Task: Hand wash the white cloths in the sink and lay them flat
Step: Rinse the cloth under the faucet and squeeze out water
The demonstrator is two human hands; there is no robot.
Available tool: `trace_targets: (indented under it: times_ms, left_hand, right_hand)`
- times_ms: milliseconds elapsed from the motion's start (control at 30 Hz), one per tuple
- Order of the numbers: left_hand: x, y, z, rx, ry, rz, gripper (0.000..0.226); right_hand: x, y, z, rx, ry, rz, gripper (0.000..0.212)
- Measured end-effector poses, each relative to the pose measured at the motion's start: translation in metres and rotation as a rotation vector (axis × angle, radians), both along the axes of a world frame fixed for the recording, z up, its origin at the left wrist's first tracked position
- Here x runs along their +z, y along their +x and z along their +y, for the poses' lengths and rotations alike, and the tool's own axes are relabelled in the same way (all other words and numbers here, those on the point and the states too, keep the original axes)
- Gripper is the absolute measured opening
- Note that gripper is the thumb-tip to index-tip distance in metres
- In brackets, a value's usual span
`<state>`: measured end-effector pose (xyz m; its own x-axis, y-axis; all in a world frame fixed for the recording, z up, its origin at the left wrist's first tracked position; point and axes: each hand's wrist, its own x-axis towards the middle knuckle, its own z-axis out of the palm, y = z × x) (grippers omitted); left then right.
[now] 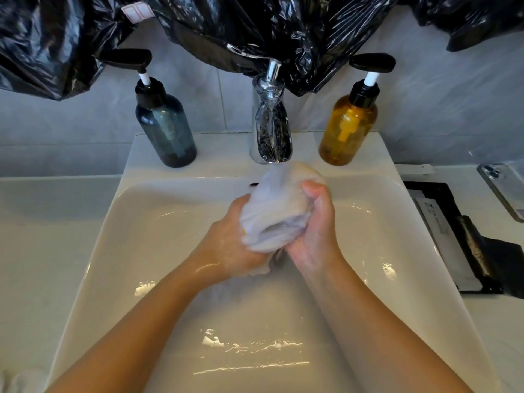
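bare hands, bare forearms (136,321)
left hand (226,245) and right hand (314,236) are wet and shiny, with thin foam on them.

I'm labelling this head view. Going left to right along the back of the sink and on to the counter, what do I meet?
Dark blue pump bottle → chrome faucet → amber pump bottle → smartphone.

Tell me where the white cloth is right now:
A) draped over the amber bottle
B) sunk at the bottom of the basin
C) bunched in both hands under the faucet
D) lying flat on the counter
C: the left hand and right hand grip the bunched white cloth just below the faucet spout, held up above the floor of the sink.
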<state>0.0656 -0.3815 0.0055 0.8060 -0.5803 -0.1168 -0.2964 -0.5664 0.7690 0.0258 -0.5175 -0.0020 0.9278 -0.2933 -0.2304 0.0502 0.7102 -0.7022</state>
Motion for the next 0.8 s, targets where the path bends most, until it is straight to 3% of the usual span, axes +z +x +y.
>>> trace_targets:
  times_ms: [100, 167, 267, 333, 400, 467, 500, 533, 633, 700, 800]
  left_hand:
    - [0.015, 0.009, 0.004, -0.117, 0.13, 0.102, 0.039]
    - [0.023, 0.014, 0.014, -0.143, 0.071, 0.234, 0.041]
    - [0.033, 0.012, 0.021, -0.11, 0.033, 0.217, 0.066]
    - [0.036, 0.004, 0.018, 0.045, 0.232, 0.037, 0.061]
    - [0.035, -0.009, 0.015, 0.126, 0.419, -0.337, 0.056]
    - [0.027, -0.019, 0.013, 0.036, 0.382, -0.601, 0.06]
    - [0.022, -0.023, 0.014, 0.016, 0.32, -0.644, 0.064]
    - [0.022, -0.026, 0.013, 0.025, 0.263, -0.568, 0.065]
    - [0.033, -0.021, 0.011, 0.084, 0.198, -0.05, 0.049]
    - [0.036, -0.013, 0.011, 0.009, 0.063, 0.15, 0.043]
    - [0.029, -0.004, 0.016, -0.159, -0.159, 0.325, 0.035]
  right_hand:
    - [0.006, 0.006, -0.004, 0.048, 0.054, -0.003, 0.071]
    - [0.007, 0.008, -0.009, 0.092, 0.083, -0.04, 0.078]
    - [0.004, 0.003, -0.013, 0.158, 0.1, -0.014, 0.073]
    - [-0.001, -0.004, -0.011, 0.176, 0.085, 0.058, 0.091]
    - [-0.002, -0.007, -0.002, 0.146, 0.097, 0.167, 0.118]
    - [-0.002, -0.007, 0.003, 0.108, 0.121, 0.253, 0.122]
    - [0.0, -0.007, 0.003, 0.108, 0.135, 0.278, 0.117]
    - [0.003, -0.005, 0.003, 0.109, 0.121, 0.286, 0.107]
    - [0.007, 0.001, 0.001, 0.079, -0.049, 0.185, 0.056]
    - [0.008, 0.006, -0.001, 0.076, -0.079, 0.154, 0.05]
    - [0.008, 0.011, 0.0, 0.225, 0.075, 0.123, 0.04]
